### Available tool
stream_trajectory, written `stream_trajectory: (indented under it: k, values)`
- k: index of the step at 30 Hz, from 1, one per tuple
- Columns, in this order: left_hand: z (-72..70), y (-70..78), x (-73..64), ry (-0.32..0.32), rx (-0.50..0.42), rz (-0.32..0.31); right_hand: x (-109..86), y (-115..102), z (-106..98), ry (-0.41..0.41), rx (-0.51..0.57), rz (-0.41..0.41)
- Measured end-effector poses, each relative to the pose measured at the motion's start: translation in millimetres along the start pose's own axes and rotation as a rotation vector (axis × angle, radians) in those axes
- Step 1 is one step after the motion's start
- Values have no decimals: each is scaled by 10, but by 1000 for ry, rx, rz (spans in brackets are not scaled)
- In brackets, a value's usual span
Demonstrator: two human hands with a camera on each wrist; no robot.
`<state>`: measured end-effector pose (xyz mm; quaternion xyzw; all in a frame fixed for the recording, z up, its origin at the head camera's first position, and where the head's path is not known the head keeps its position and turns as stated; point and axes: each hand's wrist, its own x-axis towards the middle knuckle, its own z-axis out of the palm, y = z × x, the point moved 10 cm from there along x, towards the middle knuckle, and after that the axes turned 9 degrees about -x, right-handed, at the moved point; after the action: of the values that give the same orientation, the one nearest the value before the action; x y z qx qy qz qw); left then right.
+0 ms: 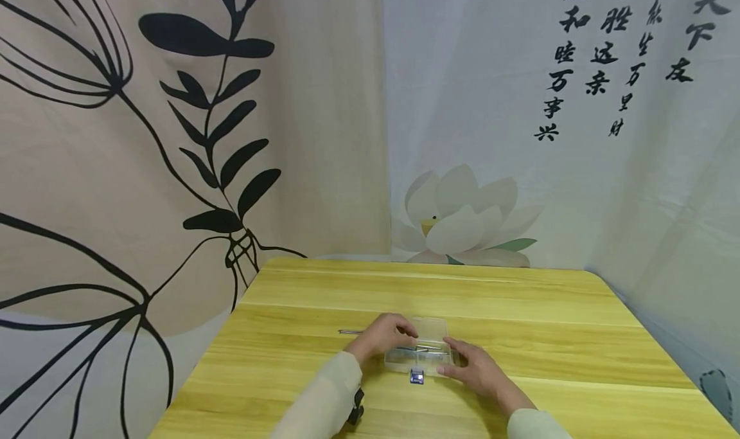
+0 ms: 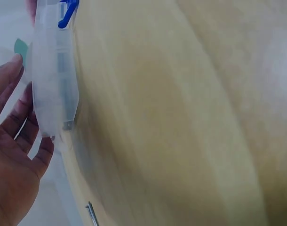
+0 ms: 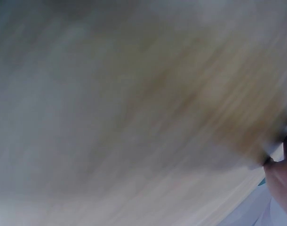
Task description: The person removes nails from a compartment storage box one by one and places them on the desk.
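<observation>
A small clear plastic case (image 1: 399,366) lies on the table with its lid (image 1: 430,328) raised at the back. Thin metal rods (image 1: 426,349) lie inside, and a blue latch (image 1: 417,376) hangs at its front. My left hand (image 1: 384,336) is at the case's left end, fingers loosely bent over it; in the left wrist view the left hand (image 2: 16,155) holds nothing visible, its fingers beside the case (image 2: 54,80). My right hand (image 1: 476,368) grips the right end, thumb in front and fingers behind. The right wrist view is blurred, showing only part of the right hand (image 3: 281,181).
A thin metal rod (image 1: 349,331) lies on the wooden table (image 1: 549,310) left of the case, partly hidden behind my left hand. A printed curtain (image 1: 329,137) hangs beyond the table's far edge. A dark strap (image 1: 356,407) is by my left sleeve.
</observation>
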<state>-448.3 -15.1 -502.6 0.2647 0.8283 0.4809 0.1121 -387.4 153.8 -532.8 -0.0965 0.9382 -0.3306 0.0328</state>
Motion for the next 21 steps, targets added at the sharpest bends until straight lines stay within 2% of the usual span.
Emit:
stream_trajectory:
  k: [10, 21]
  values:
    - [55, 7, 8, 9, 21, 57, -2, 5, 3, 1, -2, -6]
    - [59, 0, 14, 15, 64, 61, -9, 7, 6, -2, 3, -5]
